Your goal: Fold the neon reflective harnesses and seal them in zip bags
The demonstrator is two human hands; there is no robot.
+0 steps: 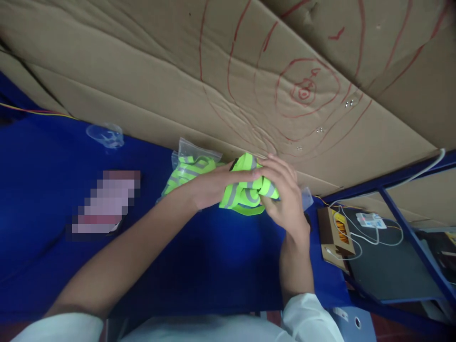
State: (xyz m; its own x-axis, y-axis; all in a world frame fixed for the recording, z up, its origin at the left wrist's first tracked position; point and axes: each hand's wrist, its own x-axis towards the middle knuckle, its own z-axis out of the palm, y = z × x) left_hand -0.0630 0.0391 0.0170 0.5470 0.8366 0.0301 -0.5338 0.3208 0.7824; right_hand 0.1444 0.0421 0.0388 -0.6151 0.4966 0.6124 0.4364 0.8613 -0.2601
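Between my two hands is a bundle of neon-green reflective straps [245, 192] with grey stripes, folded over itself and held above the blue table [185, 266]. My left hand [228, 179] reaches across from the left and grips the bundle, its fingers partly hidden by the folds. My right hand [283, 190] is wrapped around the right end, fingers curled over the top and thumb below. Just left of the bundle lies a clear plastic bag [190, 166] with similar neon-green straps in it, partly behind my left wrist.
A cardboard wall [160, 95] with red drawn rings rises behind the table. At the left are a crumpled clear plastic piece [107, 135] and a blurred-out phone-like object [107, 202]. To the right stand a cardboard box [335, 230], white cables [374, 242] and a blue metal frame [409, 232].
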